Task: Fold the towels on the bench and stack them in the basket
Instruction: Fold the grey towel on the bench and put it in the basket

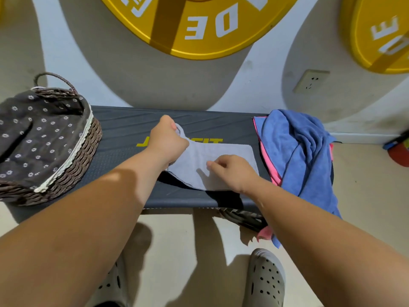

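Observation:
A pale grey towel lies partly folded in the middle of the dark bench. My left hand grips the towel's far left corner and holds it lifted off the bench. My right hand presses flat on the towel near its front edge, fingers pointing left. A heap of unfolded towels, blue over pink, sits on the bench's right end and hangs over the front. The woven basket with a dark flowered liner stands at the left end; I see no towel in it.
The bench stands against a white wall with a socket and large yellow round signs. My feet in grey clogs stand on the beige floor in front. A red and blue object lies on the floor at far right.

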